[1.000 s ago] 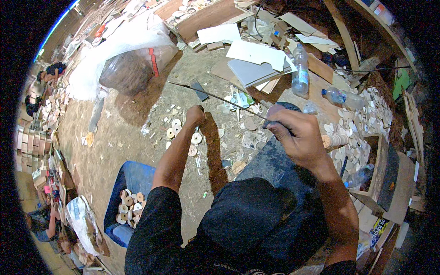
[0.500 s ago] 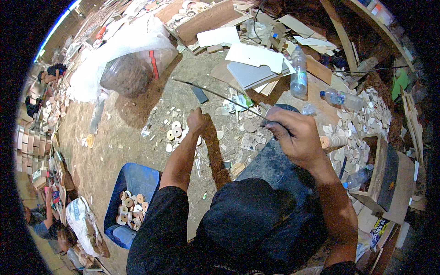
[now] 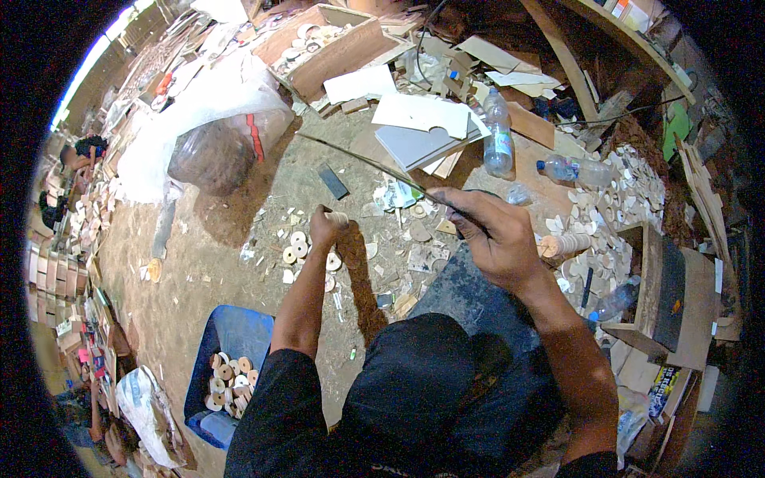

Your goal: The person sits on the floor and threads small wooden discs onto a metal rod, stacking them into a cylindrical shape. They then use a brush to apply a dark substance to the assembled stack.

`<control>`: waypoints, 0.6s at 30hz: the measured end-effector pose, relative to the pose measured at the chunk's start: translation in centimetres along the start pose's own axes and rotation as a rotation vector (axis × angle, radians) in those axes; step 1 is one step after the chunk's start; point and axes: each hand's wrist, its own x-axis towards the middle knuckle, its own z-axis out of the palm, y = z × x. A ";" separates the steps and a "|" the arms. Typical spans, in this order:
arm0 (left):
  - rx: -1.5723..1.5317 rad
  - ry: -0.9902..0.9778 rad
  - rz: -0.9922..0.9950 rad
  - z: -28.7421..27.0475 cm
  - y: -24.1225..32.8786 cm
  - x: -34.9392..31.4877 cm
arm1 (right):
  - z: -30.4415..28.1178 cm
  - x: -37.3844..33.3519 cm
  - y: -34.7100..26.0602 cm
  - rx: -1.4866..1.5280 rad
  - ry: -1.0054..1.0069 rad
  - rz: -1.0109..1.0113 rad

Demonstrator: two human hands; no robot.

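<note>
My right hand [image 3: 494, 235] is raised and closed on a long thin dark rod [image 3: 362, 163] that slants up to the left over the ground. My left hand [image 3: 327, 227] reaches down to the dirt floor and pinches a small round wooden disc [image 3: 336, 217]. Several more pale wooden discs [image 3: 299, 245] lie on the ground just beside and below that hand. My dark-clothed lap fills the bottom of the view.
A blue tub [image 3: 239, 338] with wooden rings sits at lower left. A bulging clear plastic sack [image 3: 219, 151] lies at upper left. Plastic bottles [image 3: 498, 139], white board offcuts [image 3: 422, 115], a wooden box [image 3: 335, 48] and a heap of disc offcuts [image 3: 621, 199] surround the spot.
My left hand has closed on a disc at the ground. My right hand with the rod has held nearly still, and the view has shifted slightly.
</note>
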 end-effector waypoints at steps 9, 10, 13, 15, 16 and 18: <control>-1.379 -0.434 0.103 -11.8 6.6 -5.3 | 4.4 -0.2 0.8 0.033 -0.118 -0.034; -1.411 -0.462 0.175 -13.2 7.7 -5.9 | 4.7 -0.3 0.7 0.015 -0.211 0.028; -1.450 -0.470 0.298 -16.6 10.6 -7.8 | 5.7 -0.3 0.4 -0.025 -0.284 0.048; -1.454 -0.455 0.363 -18.4 12.0 -8.9 | 5.8 -0.3 0.0 -0.005 -0.297 0.067; -1.378 -0.471 0.400 -19.2 12.6 -9.1 | 5.7 -0.4 -0.2 -0.009 -0.301 0.093; -1.308 -0.531 0.399 -20.6 13.5 -9.5 | 5.5 -0.4 -0.5 0.031 -0.301 0.123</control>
